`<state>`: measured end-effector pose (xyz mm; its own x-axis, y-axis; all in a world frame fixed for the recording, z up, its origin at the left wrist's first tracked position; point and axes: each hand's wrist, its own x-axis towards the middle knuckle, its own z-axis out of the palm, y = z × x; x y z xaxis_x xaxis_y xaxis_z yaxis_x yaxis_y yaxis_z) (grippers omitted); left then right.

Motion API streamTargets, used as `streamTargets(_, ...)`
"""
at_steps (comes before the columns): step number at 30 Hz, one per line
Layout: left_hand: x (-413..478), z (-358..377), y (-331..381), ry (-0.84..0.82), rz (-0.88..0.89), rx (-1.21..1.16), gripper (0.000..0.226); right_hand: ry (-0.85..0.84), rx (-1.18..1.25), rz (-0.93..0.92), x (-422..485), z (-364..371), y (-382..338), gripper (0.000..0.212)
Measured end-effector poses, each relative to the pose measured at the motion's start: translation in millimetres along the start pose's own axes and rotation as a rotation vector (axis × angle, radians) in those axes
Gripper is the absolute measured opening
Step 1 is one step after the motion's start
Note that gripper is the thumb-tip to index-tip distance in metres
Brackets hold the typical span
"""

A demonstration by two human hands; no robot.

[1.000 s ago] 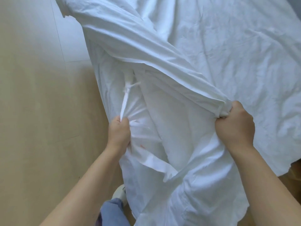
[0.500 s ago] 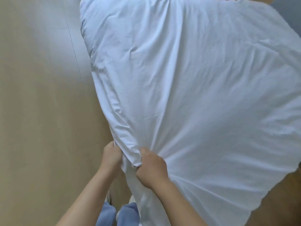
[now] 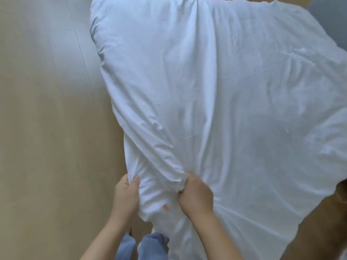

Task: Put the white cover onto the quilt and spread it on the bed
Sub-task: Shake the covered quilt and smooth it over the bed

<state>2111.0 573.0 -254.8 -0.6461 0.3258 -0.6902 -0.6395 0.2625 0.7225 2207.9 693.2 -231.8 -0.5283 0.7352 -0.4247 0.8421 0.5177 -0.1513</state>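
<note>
The white cover [image 3: 216,94] billows wide in front of me, filling the middle and right of the head view, with the quilt hidden inside it. My left hand [image 3: 125,194] grips the bunched near corner of the fabric from the left. Close beside it, my right hand [image 3: 195,194] clutches a gathered fold of the same corner. A small red mark [image 3: 166,207] shows on the cloth between both hands. The bed is hidden under the cover.
Beige floor [image 3: 47,147] stretches along the left side. My legs in blue trousers [image 3: 150,246] stand at the bottom centre. A grey surface [image 3: 330,19] peeks out at the top right, and brown wood [image 3: 319,231] shows at the lower right.
My right hand moved left from the cover's open edge to join my left hand at the corner. The opening closed and the cover lifted and ballooned outward.
</note>
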Motion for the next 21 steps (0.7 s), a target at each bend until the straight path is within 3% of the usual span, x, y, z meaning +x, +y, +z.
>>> streamTargets(2, 29.0, -1.5, -15.2, 0.038, -0.077, 0.126, 0.02, -0.113, -0.071, -0.036, 0.8, 26.5, -2.4, 0.018)
streamTargets(4, 54.3, 4.8, -20.5, 0.009, -0.046, 0.201, 0.023, -0.164, -0.096, -0.06, 6.7, 37.5, -8.0, 0.016)
streamTargets(6, 69.9, 12.6, -14.5, -0.049, -0.047, 0.179, 0.022, -0.197, -0.106, -0.075, 12.1, 32.1, -14.1, 0.026)
streamTargets(8, 83.6, 14.7, -6.4, -0.101, -0.138, 0.024, 0.02, -0.25, -0.113, -0.08, 11.1, 17.1, -18.0, 0.03)
streamTargets(11, 105.1, 18.1, 13.7, -0.31, -0.289, -0.433, 0.026, -0.229, -0.096, -0.102, 0.6, -5.6, -14.4, 0.02)
streamTargets(14, 139.4, 26.1, 30.5, -0.356, -0.262, -0.677, 0.04, -0.3, -0.109, -0.032, -1.7, -6.6, -14.2, 0.027)
streamTargets(17, 162.4, 28.4, 43.1, -0.295, -0.328, -0.646, 0.052, -0.448, -0.086, -0.031, 14.2, 27.7, -26.0, 0.032)
streamTargets(18, 168.6, 27.9, 42.3, -0.272, -0.315, -0.589, 0.044, -0.488, -0.067, -0.028, 22.1, 37.1, -33.0, 0.039)
streamTargets(21, 180.5, 18.7, 35.4, -0.1, -0.112, -0.25, 0.026, -0.373, 0.043, -0.009, 60.0, 40.2, -58.1, 0.056)
